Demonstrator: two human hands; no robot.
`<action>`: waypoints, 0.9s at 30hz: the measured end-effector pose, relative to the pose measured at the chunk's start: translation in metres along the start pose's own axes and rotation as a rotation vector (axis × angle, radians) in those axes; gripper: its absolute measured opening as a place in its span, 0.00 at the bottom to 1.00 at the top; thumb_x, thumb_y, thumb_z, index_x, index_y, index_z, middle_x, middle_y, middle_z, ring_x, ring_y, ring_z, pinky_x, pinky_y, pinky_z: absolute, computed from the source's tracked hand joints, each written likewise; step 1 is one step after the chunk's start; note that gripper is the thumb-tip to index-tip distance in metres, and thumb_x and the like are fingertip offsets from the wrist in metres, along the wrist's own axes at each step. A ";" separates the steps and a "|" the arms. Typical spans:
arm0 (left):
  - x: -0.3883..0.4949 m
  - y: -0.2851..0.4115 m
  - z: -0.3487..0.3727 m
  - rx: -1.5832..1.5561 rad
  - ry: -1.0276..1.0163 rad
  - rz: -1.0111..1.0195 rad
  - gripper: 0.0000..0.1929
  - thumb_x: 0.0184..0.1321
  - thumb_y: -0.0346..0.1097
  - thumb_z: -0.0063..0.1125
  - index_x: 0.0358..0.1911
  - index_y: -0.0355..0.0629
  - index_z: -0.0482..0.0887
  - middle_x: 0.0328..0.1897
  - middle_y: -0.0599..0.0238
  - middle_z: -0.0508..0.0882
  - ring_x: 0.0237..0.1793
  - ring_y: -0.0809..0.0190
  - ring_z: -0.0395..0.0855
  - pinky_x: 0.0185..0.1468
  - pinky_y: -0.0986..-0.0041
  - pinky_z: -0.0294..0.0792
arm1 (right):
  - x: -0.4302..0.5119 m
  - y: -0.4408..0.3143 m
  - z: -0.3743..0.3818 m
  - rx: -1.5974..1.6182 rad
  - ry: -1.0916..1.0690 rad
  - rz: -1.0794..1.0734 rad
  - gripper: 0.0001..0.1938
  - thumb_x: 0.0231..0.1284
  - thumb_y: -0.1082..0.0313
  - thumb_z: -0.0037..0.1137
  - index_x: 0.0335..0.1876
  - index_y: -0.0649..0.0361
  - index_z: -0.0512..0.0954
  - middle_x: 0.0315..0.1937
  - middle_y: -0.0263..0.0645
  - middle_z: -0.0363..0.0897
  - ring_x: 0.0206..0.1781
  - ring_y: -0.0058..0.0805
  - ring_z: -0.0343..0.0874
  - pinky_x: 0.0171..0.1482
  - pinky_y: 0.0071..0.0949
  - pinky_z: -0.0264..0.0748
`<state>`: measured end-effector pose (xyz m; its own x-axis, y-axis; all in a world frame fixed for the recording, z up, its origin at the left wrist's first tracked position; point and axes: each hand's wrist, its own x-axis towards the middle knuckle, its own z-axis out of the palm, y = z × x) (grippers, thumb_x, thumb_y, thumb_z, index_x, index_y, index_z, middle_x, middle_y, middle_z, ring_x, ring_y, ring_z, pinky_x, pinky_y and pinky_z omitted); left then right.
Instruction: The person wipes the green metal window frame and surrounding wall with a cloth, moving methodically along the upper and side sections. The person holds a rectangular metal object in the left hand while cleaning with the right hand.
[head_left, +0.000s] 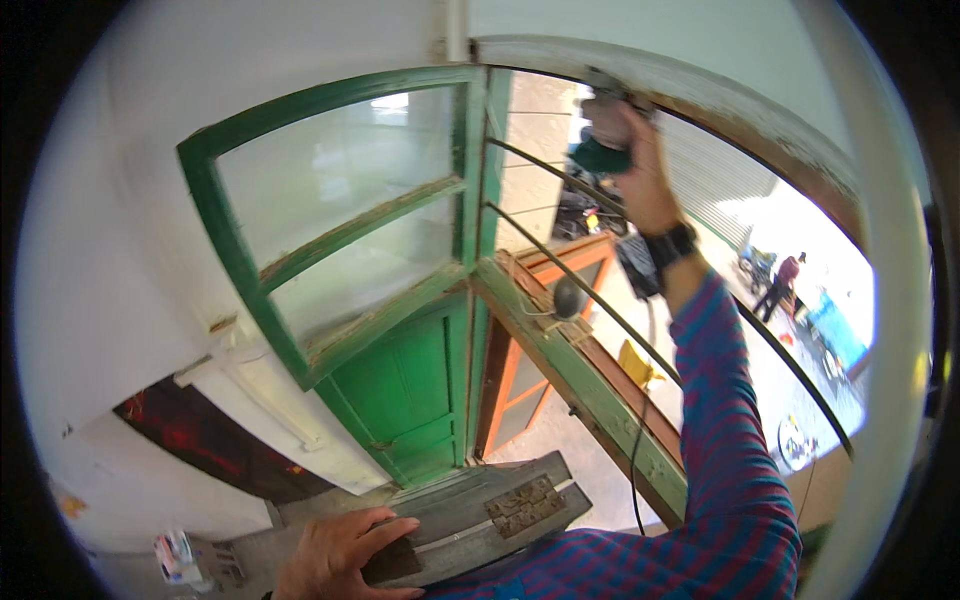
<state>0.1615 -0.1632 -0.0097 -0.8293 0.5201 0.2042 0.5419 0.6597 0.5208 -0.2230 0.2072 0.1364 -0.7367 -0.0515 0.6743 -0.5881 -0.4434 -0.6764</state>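
My right hand (646, 184) is raised at the upper right, shut on a handheld power sander (609, 124), its shape blurred, close under the wooden head of the frame (694, 109). A black cord (639, 457) hangs below. My left hand (352, 551) is at the bottom, with its fingers over the edge of a worn dark wooden board (465, 525) that has carved patches. A green window sash with glass panes (240, 247) hangs open at the left. A round dark object (570, 298) sits on the green transom bar (622, 397).
Metal bars (585, 289) cross the opening. A green door (412, 382) stands below the sash, and orange-framed shutters (517, 390) are beyond. A pale vertical pole (889, 300) is close on the right. Outside, a person (784, 285) bends near parked motorcycles (756, 266).
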 end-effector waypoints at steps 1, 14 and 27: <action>0.001 -0.001 0.001 0.008 0.008 0.009 0.40 0.41 0.53 0.78 0.61 0.46 0.78 0.55 0.53 0.82 0.54 0.45 0.82 0.55 0.60 0.75 | 0.011 0.008 0.010 0.086 0.058 0.018 0.15 0.66 0.68 0.57 0.55 0.60 0.74 0.49 0.39 0.82 0.57 0.32 0.79 0.63 0.34 0.74; -0.005 -0.006 0.010 0.050 0.035 0.065 0.40 0.42 0.50 0.77 0.62 0.47 0.76 0.56 0.52 0.82 0.53 0.46 0.82 0.53 0.61 0.76 | -0.110 -0.113 -0.024 0.325 0.071 -0.125 0.18 0.63 0.69 0.57 0.58 0.63 0.74 0.51 0.45 0.82 0.53 0.39 0.82 0.58 0.36 0.78; -0.002 -0.001 0.009 0.061 0.000 0.096 0.39 0.46 0.47 0.75 0.63 0.43 0.73 0.55 0.48 0.81 0.54 0.42 0.80 0.55 0.59 0.73 | -0.330 -0.283 -0.046 -0.365 0.546 -0.623 0.16 0.73 0.64 0.46 0.58 0.66 0.72 0.52 0.46 0.80 0.53 0.34 0.81 0.55 0.31 0.79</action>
<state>0.1639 -0.1604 -0.0185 -0.7736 0.5820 0.2508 0.6257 0.6388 0.4476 0.1707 0.3911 0.0914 -0.2500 0.5761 0.7782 -0.9341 0.0680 -0.3504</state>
